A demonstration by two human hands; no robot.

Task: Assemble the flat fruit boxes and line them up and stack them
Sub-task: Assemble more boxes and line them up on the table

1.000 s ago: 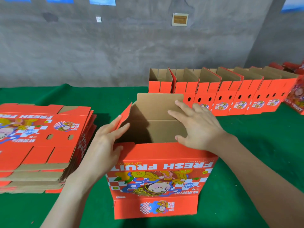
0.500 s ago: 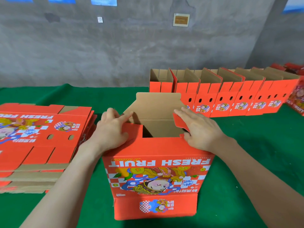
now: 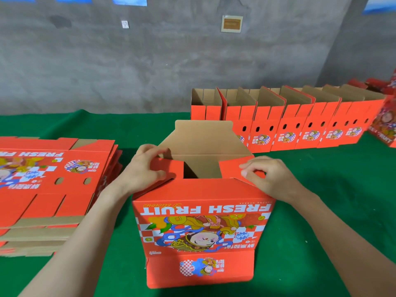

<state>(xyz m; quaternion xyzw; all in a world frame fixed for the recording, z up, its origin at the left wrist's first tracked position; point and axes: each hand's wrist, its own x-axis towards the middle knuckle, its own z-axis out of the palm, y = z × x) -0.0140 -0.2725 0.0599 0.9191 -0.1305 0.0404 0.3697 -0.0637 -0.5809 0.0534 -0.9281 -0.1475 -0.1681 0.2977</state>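
Green felt tabletop (image 3: 321, 211) is carrying everything, and a grey concrete wall (image 3: 150, 71) is running behind it.

One row of assembled red cardboard boxes (image 3: 300, 125) is standing along the back right, tops open, side by side and touching. I'm counting about seven, but the far end is getting hard to separate. More red boxes (image 3: 385, 123) are showing at the right edge, cut off, so no count.

One stack of flat red cardboard blanks (image 3: 53, 179) is lying on the left, print side up. There are too many layers to count.

One half-built red "FRESH FRUIT" box (image 3: 203, 221) is standing centre front, print upside down to the camera. Its tall brown back flap (image 3: 203, 138) is standing up.

Two hands are working on it:
- Left hand (image 3: 145, 168) is gripping the left red side flap (image 3: 171, 171), with the fingers curled over its far edge and the thumb on top.
- Right hand (image 3: 270, 176) is pinching the right red side flap (image 3: 229, 170), with the fingers curled tight on its outer end.

Both side flaps are lying folded inward across the opening, with a gap between them.

On the wall there are four blue sheets (image 3: 129, 1) cropped by the top edge, one framed tan plaque (image 3: 232, 23) and one small white tag (image 3: 125, 24).
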